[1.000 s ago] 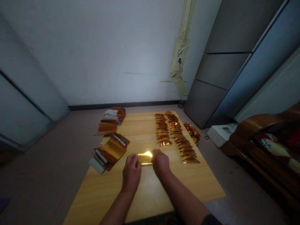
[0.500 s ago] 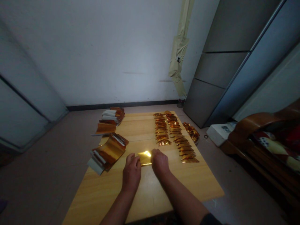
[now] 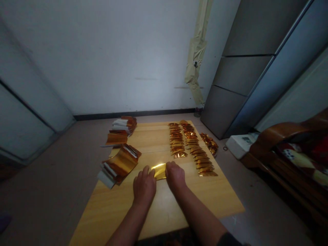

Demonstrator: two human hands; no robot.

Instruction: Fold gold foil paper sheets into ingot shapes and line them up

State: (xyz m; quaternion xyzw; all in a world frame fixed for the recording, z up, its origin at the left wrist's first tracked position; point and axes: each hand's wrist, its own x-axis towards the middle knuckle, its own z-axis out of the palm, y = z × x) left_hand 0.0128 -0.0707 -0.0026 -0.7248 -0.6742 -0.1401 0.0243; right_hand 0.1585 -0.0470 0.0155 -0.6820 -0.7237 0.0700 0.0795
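Observation:
A small rectangle of shiny gold foil paper (image 3: 160,171) lies between my two hands, just above or on the wooden table (image 3: 164,208). At its left end, my left hand (image 3: 144,184) is closed on the edge, thumb against the foil. My right hand (image 3: 176,175) grips the right end with curled fingers. To the left rests a curled stack of gold foil sheets (image 3: 123,162) with pale backs. Rows of folded gold foil pieces (image 3: 176,140) stand right of the hands, one row running down to a flat-lying piece (image 3: 208,174).
More foil sheets (image 3: 117,138) and a further bundle (image 3: 132,123) lie along the table's left edge. A container heaped with folded foil (image 3: 209,143) stands beyond the right edge. A grey refrigerator (image 3: 228,92), white box (image 3: 237,147) and wooden seat (image 3: 284,140) are on the right.
My left hand has turned slightly and its thumb has shifted onto the foil's left end. The foil tilts a little, its bright glare now along the upper edge. My right hand has barely moved.

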